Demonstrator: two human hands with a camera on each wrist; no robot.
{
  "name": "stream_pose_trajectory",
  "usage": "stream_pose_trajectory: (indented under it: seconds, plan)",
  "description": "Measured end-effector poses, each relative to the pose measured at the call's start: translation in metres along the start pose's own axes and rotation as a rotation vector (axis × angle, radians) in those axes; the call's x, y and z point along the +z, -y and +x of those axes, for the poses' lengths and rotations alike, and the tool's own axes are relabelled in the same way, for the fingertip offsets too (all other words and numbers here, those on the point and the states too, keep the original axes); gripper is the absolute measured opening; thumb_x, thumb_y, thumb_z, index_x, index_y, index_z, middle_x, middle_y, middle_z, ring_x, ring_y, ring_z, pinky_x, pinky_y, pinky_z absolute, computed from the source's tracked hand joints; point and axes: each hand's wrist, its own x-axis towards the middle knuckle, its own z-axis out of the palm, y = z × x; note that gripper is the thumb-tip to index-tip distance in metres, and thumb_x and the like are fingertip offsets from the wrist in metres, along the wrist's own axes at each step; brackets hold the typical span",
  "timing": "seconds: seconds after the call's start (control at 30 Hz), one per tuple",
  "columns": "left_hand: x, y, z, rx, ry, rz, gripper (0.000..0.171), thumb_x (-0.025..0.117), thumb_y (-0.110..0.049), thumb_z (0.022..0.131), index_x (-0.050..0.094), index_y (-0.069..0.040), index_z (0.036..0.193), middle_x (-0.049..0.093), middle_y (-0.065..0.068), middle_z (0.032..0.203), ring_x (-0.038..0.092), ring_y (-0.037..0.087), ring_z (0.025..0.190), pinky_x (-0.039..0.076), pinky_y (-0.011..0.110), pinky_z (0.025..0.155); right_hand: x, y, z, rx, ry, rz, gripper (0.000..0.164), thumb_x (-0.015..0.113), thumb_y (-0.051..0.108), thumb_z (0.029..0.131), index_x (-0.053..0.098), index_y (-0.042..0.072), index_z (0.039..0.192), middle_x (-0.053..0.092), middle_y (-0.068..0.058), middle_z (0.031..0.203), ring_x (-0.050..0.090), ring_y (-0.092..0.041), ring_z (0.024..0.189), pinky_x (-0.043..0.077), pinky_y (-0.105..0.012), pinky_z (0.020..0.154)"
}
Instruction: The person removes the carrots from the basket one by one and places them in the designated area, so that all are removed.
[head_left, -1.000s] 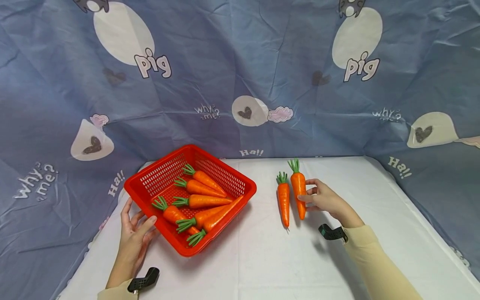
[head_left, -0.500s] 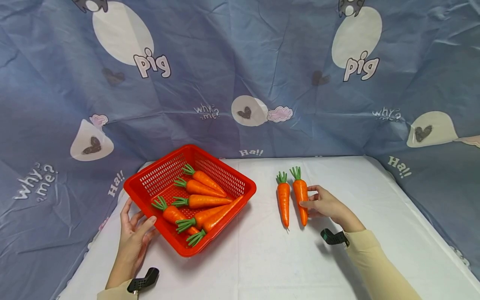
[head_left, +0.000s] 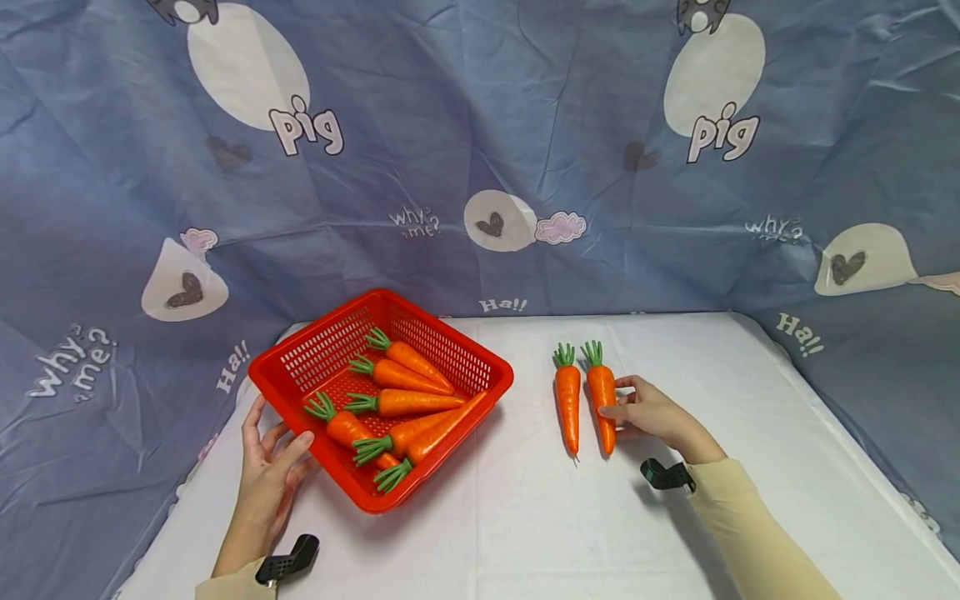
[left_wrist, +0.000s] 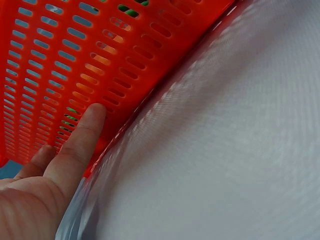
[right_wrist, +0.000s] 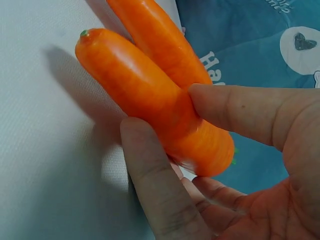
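A red plastic basket (head_left: 360, 496) with slotted walls stands on the left of the table and holds several orange carrots with green tops (head_left: 405, 402). My left hand (head_left: 262, 483) rests against the basket's near left side; in the left wrist view its fairly straight fingers (left_wrist: 75, 150) touch the outer wall. Toward the right, my right hand (head_left: 651, 414) pinches a carrot (head_left: 602, 387) between thumb and fingers. Its green top points away from me. Close to its left lies another carrot (head_left: 567, 404), nearly parallel. In the right wrist view, the pinched carrot (right_wrist: 135, 80) partly covers the other one (right_wrist: 160, 37).
A white cloth (head_left: 525, 533) covers the table. Blue printed fabric (head_left: 420, 167) hangs behind it and along both sides. Dark wrist straps (head_left: 288, 562) sit on both wrists.
My right hand has brought the pinched carrot down and toward me, so that it lines up beside the other carrot; lately it barely moves. My left hand and the basket keep their place.
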Motion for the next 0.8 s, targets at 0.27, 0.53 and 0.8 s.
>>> stream_pose_trajectory:
  seconds: [0.27,0.53,0.8]
  plan:
    - [0.0004,0.0,-0.0003,0.004,-0.004,0.009,0.092,0.066,-0.013,0.105,0.008,-0.05,0.167,0.044,-0.007,0.143,0.06,0.006,0.123,0.066,0.026,0.084,-0.0005,0.0012,0.0049,0.016,-0.003,-0.041,0.077,0.074,0.016,0.099,0.028,-0.012,0.154,0.056,-0.02,0.114,0.067,-0.022,0.092,0.067,-0.036,0.085]
    - [-0.0003,-0.0001,0.0,0.007,-0.003,0.008,0.093,0.066,-0.013,0.105,0.007,-0.05,0.167,0.045,-0.008,0.142,0.059,0.007,0.124,0.065,0.024,0.084,0.0005,0.0047,0.005,0.024,0.006,-0.094,0.079,0.076,0.02,0.099,0.03,-0.011,0.155,0.057,-0.022,0.118,0.067,-0.021,0.092,0.066,-0.034,0.084]
    - [-0.0001,-0.0002,0.0004,-0.004,-0.016,0.014,0.094,0.066,-0.012,0.106,0.007,-0.05,0.167,0.045,-0.009,0.141,0.059,0.006,0.123,0.066,0.024,0.083,-0.0041,0.005,0.0057,0.035,0.01,-0.179,0.08,0.075,0.027,0.1,0.03,-0.01,0.156,0.058,-0.017,0.11,0.063,-0.021,0.09,0.062,-0.029,0.079]
